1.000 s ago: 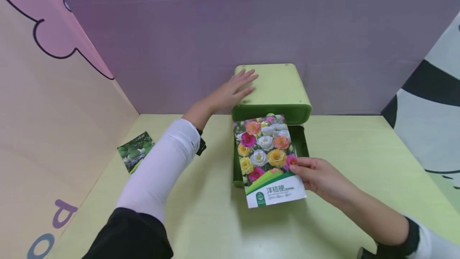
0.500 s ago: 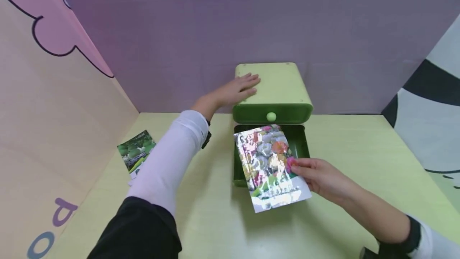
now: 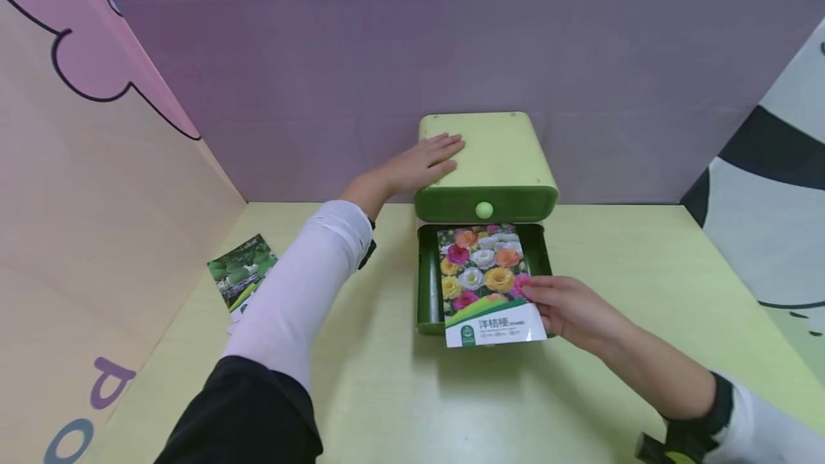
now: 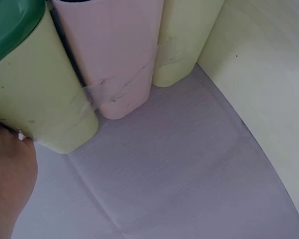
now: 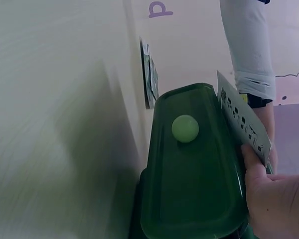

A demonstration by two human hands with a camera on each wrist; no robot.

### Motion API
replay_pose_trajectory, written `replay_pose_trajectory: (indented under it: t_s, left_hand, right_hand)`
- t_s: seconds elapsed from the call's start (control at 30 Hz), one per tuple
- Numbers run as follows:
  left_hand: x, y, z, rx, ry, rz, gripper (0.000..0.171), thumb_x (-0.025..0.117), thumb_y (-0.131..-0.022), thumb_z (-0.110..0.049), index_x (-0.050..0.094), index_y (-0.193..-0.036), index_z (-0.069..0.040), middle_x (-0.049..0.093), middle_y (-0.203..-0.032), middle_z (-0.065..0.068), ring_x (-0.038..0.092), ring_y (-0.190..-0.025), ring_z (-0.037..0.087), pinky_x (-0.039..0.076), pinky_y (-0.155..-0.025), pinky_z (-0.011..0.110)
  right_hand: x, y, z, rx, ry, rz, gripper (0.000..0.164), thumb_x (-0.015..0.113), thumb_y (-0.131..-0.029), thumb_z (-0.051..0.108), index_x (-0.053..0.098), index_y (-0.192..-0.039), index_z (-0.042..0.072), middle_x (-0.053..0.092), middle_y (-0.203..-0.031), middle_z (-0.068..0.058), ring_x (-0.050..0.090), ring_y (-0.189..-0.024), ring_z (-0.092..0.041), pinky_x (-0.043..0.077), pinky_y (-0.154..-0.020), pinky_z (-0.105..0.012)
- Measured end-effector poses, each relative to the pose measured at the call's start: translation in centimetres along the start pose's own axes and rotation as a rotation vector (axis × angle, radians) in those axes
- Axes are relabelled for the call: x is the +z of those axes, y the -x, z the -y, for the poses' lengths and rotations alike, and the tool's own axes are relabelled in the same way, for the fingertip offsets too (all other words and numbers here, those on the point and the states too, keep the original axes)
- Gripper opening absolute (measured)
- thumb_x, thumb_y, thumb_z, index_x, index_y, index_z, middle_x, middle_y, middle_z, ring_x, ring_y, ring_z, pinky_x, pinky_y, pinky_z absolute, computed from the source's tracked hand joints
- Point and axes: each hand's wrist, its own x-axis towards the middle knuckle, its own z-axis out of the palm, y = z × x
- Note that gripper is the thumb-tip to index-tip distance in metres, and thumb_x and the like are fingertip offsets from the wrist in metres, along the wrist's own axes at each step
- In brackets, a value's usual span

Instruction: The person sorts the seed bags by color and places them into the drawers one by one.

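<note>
In the head view my left hand lies with straight fingers on top of a small pale-green drawer cabinet. A dark-green drawer beneath the top one is pulled out. My right hand pinches the right edge of a flower seed packet, its colourful blooms facing up. The packet overlaps the drawer's inside, with its white lower end over the front rim. The right wrist view shows the packet's printed back just behind the drawer front, thumb on its edge. Most of the left hand is hidden in the left wrist view.
A second packet with a green picture lies on the table at left, partly behind my left sleeve. A purple backdrop rises behind the cabinet. The left wrist view shows the cabinet's pink middle section between two yellowish ones.
The seed packet has turned straighter, gone down closer to the pulled-out drawer and away from me, after a short pull back. The left hand has shifted slightly on the cabinet top.
</note>
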Motion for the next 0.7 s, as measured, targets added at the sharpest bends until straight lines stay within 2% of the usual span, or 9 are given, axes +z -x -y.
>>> replay_pose_trajectory:
  t_s: [0.23, 0.47, 0.63, 0.7]
  left_hand:
    - [0.0, 0.0, -0.1, 0.011, -0.022, 0.004, 0.056, 0.025, -0.106, -0.041, 0.012, -0.157, -0.019, 0.004, -0.164, -0.001, -0.004, -0.151, 0.016, -0.007, -0.123, 0.03]
    - [-0.1, 0.2, 0.0, 0.005, -0.024, 0.01, 0.056, 0.025, -0.106, -0.041, 0.011, -0.157, -0.019, 0.004, -0.164, -0.001, -0.004, -0.151, 0.017, -0.007, -0.123, 0.032]
    - [0.0, 0.1, 0.2, 0.003, -0.031, 0.012, 0.057, 0.024, -0.106, -0.042, 0.011, -0.157, -0.02, 0.003, -0.164, -0.001, -0.004, -0.151, 0.016, -0.007, -0.123, 0.03]
    - [0.1, 0.1, 0.3, 0.002, -0.024, 0.009, 0.057, 0.024, -0.106, -0.043, 0.011, -0.157, -0.02, 0.003, -0.164, -0.002, -0.004, -0.151, 0.015, -0.007, -0.122, 0.03]
  right_hand:
    - [0.2, -0.6, 0.3, 0.01, -0.02, -0.001, 0.056, 0.038, -0.105, 0.014, 0.017, -0.143, -0.02, 0.068, -0.103, -0.001, 0.068, -0.094, -0.009, 0.057, -0.085, -0.027]
    - [-0.3, -2.3, 0.8, -0.003, -0.059, -0.028, 0.055, 0.038, -0.104, 0.013, 0.017, -0.144, -0.019, 0.066, -0.101, 0.002, 0.066, -0.093, -0.006, 0.057, -0.085, -0.022]
    - [-0.5, -3.4, 0.6, -0.025, -0.021, -0.034, 0.054, 0.038, -0.104, 0.011, 0.018, -0.143, -0.02, 0.065, -0.102, 0.002, 0.066, -0.093, -0.006, 0.056, -0.086, -0.023]
    - [-0.5, -3.6, 0.5, -0.024, 0.0, -0.05, 0.054, 0.039, -0.104, 0.01, 0.019, -0.143, -0.021, 0.065, -0.106, -0.003, 0.066, -0.093, -0.006, 0.056, -0.087, -0.024]
